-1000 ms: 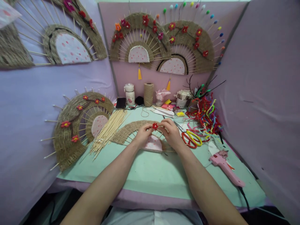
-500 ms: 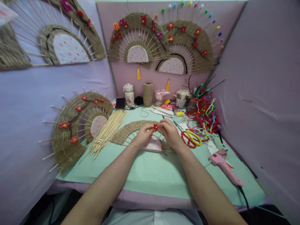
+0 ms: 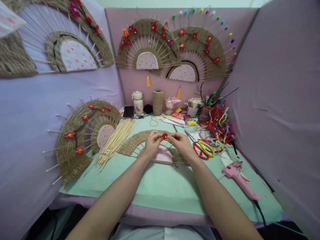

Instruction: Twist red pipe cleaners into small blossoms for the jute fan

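A small red flower (image 3: 165, 136) is pinched between the fingertips of both hands. My left hand (image 3: 153, 144) grips its left side, and my right hand (image 3: 180, 143) holds it from the right. Beneath the hands lies a twine-wrapped fan (image 3: 136, 141) with thin sticks and a pale pink half-round centre (image 3: 163, 154). The hands cover part of the fan's arc. To the left of this fan rests a bundle of thin wooden sticks (image 3: 116, 140).
Red and yellow-handled scissors (image 3: 203, 150) lie right of my right hand. A pink glue gun (image 3: 241, 181) is at the right, its cord off the edge. Fuzzy coloured stems (image 3: 217, 121), a twine spool (image 3: 157, 102) and a white jar (image 3: 137, 102) stand behind. A decorated fan (image 3: 72, 143) leans left.
My right hand's fingers have lowered and flattened a little beside the red flower, which now shows more openly between the hands. The head view has tilted slightly upward.
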Action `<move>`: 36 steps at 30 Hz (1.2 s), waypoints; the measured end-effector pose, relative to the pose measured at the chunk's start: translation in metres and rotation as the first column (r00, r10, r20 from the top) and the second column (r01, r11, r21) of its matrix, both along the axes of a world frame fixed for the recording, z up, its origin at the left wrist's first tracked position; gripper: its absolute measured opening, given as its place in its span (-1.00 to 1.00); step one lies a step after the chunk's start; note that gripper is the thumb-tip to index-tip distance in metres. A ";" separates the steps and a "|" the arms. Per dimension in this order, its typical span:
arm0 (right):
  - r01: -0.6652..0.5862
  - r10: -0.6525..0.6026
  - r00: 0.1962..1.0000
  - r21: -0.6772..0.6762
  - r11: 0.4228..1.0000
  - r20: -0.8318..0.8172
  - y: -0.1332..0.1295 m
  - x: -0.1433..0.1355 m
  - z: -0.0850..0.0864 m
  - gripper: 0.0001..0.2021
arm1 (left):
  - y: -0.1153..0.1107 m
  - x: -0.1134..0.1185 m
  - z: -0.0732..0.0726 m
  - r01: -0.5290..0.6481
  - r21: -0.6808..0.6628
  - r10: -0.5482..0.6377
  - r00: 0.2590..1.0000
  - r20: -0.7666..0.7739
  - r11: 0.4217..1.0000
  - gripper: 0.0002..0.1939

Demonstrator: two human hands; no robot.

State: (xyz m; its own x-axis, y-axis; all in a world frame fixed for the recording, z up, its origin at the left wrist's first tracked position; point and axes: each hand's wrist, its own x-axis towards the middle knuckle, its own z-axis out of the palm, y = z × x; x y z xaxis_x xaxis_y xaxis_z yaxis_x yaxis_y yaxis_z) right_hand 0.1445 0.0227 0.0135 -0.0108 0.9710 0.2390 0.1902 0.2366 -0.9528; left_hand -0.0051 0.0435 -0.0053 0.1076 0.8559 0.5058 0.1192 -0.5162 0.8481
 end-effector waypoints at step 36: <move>-0.221 0.065 0.870 -0.269 0.937 -0.489 -0.003 -0.016 -0.005 -0.75 | 0.003 0.003 -0.011 -0.180 0.105 0.179 0.984 0.020 0.978 -0.87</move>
State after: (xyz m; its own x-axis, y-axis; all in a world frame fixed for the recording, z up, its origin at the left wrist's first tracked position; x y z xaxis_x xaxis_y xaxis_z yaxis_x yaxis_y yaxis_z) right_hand 0.1280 0.0200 0.0087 -0.1190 0.9912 -0.0579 -0.3065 -0.0921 -0.9474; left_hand -0.0025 0.0465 -0.0159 -0.0483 0.8021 0.5952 0.2098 -0.5745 0.7912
